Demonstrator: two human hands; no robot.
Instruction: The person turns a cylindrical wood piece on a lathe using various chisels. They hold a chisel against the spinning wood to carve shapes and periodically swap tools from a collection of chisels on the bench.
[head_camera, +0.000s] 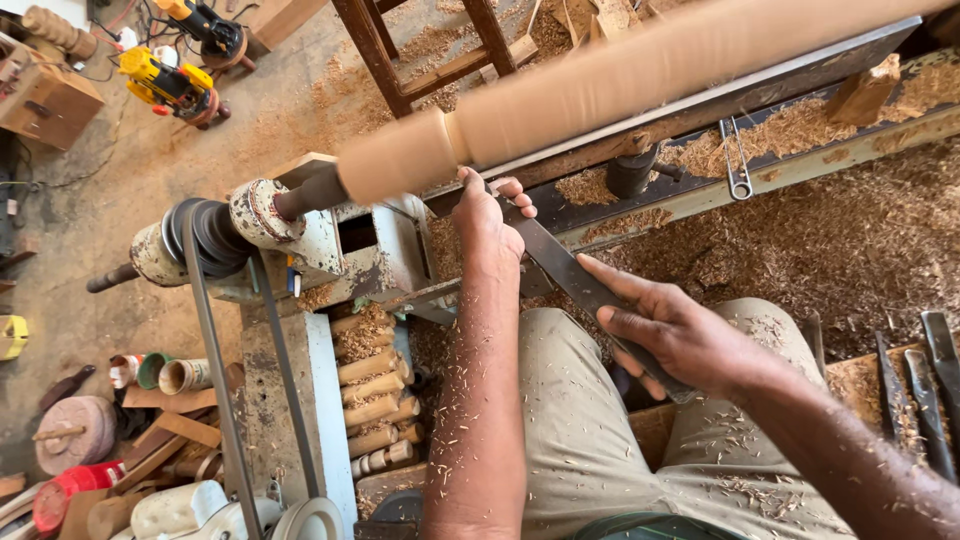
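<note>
The person's lap (590, 430), in khaki trousers flecked with shavings, is sitting nearest of all, and both forearms are reaching out over it toward the lathe.

The lathe (330, 250) is stretching across the room, its rails (800, 150) buried in sawdust and its chipped white headstock standing at the left end. A long pale spindle (640, 75) is lying along it, blurred, one end held at the headstock, with a thicker collar near that end. A dark belt (215, 360) is running down from the pulley toward the lower edge of the view.

The left hand (487, 225) is resting just under the spindle beside the collar, its fingers curling over the front of a long dark chisel (565, 275) and pressing it down. The right hand (675, 335) is gripping the back part of the same chisel, fingers wrapped around it, above the right thigh. The chisel is slanting from the right hand up to the left, its tip hidden behind the left hand.

Several turned pegs (375, 395) are lying stacked in a tray below the headstock. More dark chisels (925, 395) are lying on the bench at the right. Yellow power tools (170, 85) are sitting on the floor at the far left, well apart from the hands.
</note>
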